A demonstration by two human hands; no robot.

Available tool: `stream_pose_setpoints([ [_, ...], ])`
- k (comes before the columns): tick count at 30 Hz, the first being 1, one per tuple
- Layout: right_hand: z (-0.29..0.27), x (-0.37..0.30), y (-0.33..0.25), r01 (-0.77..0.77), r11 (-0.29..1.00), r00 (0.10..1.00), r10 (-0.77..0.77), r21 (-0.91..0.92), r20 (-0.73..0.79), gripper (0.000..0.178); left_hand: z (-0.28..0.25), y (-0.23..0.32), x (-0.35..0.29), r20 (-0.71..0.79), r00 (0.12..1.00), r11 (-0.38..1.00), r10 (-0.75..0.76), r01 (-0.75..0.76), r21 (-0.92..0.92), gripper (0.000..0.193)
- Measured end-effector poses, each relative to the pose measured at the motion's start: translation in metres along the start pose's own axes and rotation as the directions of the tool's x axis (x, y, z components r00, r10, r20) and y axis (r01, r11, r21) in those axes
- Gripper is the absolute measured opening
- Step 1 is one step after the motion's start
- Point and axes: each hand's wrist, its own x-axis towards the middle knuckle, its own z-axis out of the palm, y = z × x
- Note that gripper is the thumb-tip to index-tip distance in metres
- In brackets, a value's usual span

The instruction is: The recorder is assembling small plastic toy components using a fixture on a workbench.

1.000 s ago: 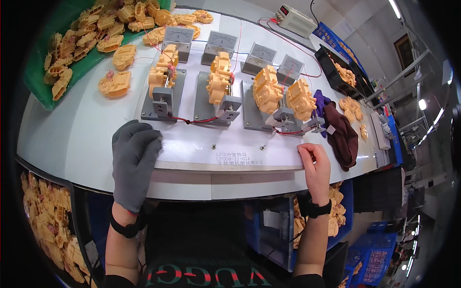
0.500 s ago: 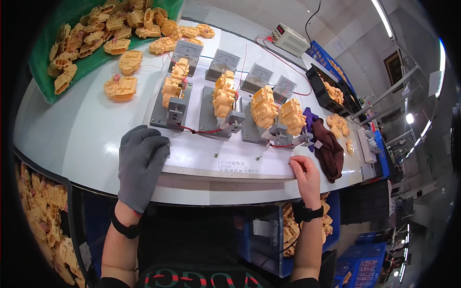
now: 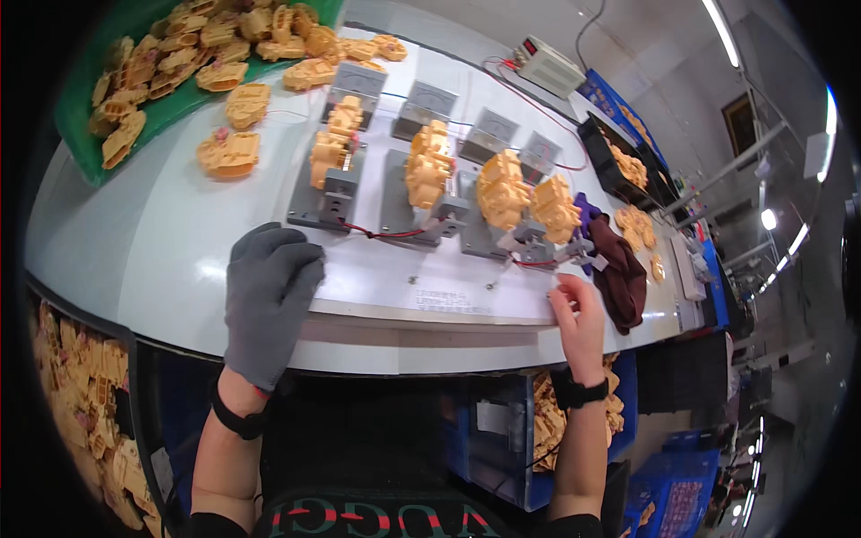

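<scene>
My left hand (image 3: 273,300), in a grey glove, is closed with curled fingers at the left front corner of the white board (image 3: 377,282); its fingertips are hidden, and so is anything inside them. At the right front corner my bare right hand (image 3: 578,318) is closed, thumb near forefinger; what it pinches is too small to make out. On the board stand grey fixtures (image 3: 399,193) joined by red and black wires. They carry yellow plastic housings (image 3: 430,166), (image 3: 504,190), (image 3: 334,157), (image 3: 556,208). Behind them is a row of grey panel meters (image 3: 426,106).
Loose yellow housings fill a green-lined bin (image 3: 67,134) at the far left; two more (image 3: 229,154) lie beside it. On the right are a dark brown cloth (image 3: 621,273), a black crate (image 3: 596,148) and a power supply (image 3: 549,67). Below the table, a blue crate (image 3: 502,448) holds more housings.
The view has shifted slightly, so the bench scene sits a little higher and further right. Both hands keep about the same places against the board.
</scene>
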Motion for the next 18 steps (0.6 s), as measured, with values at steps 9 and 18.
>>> stream_pose_setpoints([
  [9, 0.052, -0.016, -0.129, 0.185, 0.951, 0.944, -0.243, 0.249, 0.224, 0.018, 0.004, 0.006, 0.006, 0.041, 0.999, 1.000, 0.010, -0.010, -0.009, 0.012],
  [18, 0.093, -0.007, -0.127, 0.369, 0.924, 0.927, -0.373, 0.099, 0.035, 0.008, -0.005, 0.008, -0.006, 0.076, 0.995, 0.998, -0.060, 0.057, 0.042, 0.015],
])
